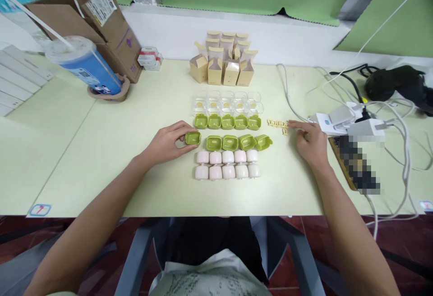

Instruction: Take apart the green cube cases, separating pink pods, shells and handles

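My left hand (172,140) grips a small green cup (193,139) between thumb and fingers, at the left end of the nearer row of green cups (230,143). The rightmost cups of that row sit askew. Behind it stands a straighter row of green cups (228,122), with clear plastic covers (227,102) beyond. My right hand (309,143) reaches to the small yellow pieces (277,124), fingertips stretched out at their right end, thumb apart. Pale pink and white rounded containers (228,164) lie in two rows nearest me.
Small open cartons (223,68) stand near the wall. At left are a blue drink cup (91,70) in a holder, a cardboard box (115,34) and small white-red boxes (150,58). White chargers (352,122), cables and a partly blurred dark object (355,163) are at right.
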`<action>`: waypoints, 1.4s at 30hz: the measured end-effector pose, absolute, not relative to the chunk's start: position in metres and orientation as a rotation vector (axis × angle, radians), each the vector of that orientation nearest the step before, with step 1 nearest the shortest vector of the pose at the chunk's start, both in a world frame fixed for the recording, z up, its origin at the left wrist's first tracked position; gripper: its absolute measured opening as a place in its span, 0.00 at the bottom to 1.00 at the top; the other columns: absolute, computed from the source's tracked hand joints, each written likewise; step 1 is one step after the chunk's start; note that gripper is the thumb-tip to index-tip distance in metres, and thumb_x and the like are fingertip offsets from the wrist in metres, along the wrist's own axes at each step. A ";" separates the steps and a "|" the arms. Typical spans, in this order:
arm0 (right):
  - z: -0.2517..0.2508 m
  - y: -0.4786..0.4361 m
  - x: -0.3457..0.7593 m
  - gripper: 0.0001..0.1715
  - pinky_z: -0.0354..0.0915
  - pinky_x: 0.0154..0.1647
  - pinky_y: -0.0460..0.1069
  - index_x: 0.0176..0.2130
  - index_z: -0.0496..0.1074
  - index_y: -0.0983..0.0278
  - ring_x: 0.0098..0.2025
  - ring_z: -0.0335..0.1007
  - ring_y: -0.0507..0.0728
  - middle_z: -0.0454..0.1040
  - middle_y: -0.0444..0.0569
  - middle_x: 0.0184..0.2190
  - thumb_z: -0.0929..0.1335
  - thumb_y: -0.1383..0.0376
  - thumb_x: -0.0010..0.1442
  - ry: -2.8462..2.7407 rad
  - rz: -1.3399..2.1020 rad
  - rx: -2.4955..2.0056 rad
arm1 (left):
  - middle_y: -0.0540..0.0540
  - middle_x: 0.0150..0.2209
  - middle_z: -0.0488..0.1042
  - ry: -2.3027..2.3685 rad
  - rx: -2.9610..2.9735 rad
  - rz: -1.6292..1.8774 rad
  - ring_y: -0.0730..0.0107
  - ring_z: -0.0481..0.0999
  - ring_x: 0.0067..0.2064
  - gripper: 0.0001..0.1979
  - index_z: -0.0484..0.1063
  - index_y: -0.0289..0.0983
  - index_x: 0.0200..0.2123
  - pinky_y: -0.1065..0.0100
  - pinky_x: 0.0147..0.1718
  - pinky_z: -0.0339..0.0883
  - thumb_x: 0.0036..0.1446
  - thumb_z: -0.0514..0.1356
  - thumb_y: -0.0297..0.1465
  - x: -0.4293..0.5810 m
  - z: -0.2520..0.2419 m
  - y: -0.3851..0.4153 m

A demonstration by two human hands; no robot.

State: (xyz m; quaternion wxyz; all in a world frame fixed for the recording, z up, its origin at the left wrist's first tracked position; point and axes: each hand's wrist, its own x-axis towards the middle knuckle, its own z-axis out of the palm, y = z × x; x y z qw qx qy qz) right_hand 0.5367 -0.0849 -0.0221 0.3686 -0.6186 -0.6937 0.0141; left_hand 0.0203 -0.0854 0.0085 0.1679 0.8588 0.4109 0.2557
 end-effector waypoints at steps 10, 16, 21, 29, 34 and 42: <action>-0.026 -0.086 0.537 0.19 0.79 0.61 0.67 0.40 0.89 0.57 0.53 0.86 0.68 0.92 0.53 0.50 0.68 0.71 0.62 -1.809 -0.040 -1.522 | 0.42 0.54 0.85 1.190 2.452 0.746 0.67 0.79 0.37 0.19 0.84 0.40 0.61 0.63 0.42 0.75 0.75 0.69 0.45 0.021 0.008 -0.086; -0.022 -0.090 0.533 0.18 0.79 0.50 0.61 0.42 0.88 0.58 0.50 0.84 0.67 0.91 0.55 0.47 0.67 0.69 0.62 -1.772 -0.035 -1.552 | 0.43 0.53 0.85 1.211 2.464 0.786 0.66 0.80 0.38 0.19 0.84 0.41 0.59 0.63 0.41 0.74 0.76 0.70 0.47 0.022 0.003 -0.085; -0.015 -0.094 0.524 0.16 0.79 0.49 0.62 0.39 0.86 0.56 0.48 0.82 0.67 0.89 0.55 0.45 0.68 0.68 0.61 -1.735 -0.016 -1.566 | 0.40 0.55 0.82 1.191 2.478 0.825 0.67 0.79 0.38 0.21 0.85 0.41 0.59 0.61 0.42 0.77 0.75 0.71 0.49 0.022 0.001 -0.085; 0.023 -0.107 0.485 0.14 0.77 0.57 0.70 0.31 0.80 0.52 0.45 0.82 0.69 0.87 0.53 0.40 0.68 0.66 0.66 -1.741 -0.052 -1.465 | 0.40 0.57 0.81 1.046 2.431 0.823 0.70 0.79 0.38 0.12 0.86 0.42 0.56 0.63 0.43 0.81 0.75 0.68 0.36 0.019 0.012 -0.087; 0.077 -0.101 0.417 0.20 0.77 0.54 0.65 0.39 0.85 0.54 0.47 0.83 0.67 0.88 0.52 0.42 0.65 0.71 0.72 -2.070 0.161 -1.101 | 0.38 0.59 0.79 1.033 2.418 0.806 0.62 0.84 0.49 0.11 0.88 0.42 0.45 0.59 0.50 0.83 0.72 0.63 0.30 0.015 0.016 -0.088; 0.108 -0.067 0.313 0.09 0.63 0.43 0.55 0.51 0.87 0.63 0.53 0.80 0.67 0.89 0.56 0.49 0.75 0.70 0.73 -2.855 0.333 -1.104 | 0.40 0.54 0.81 1.068 2.378 0.917 0.66 0.85 0.43 0.07 0.86 0.39 0.47 0.60 0.47 0.84 0.76 0.67 0.35 0.023 0.016 -0.091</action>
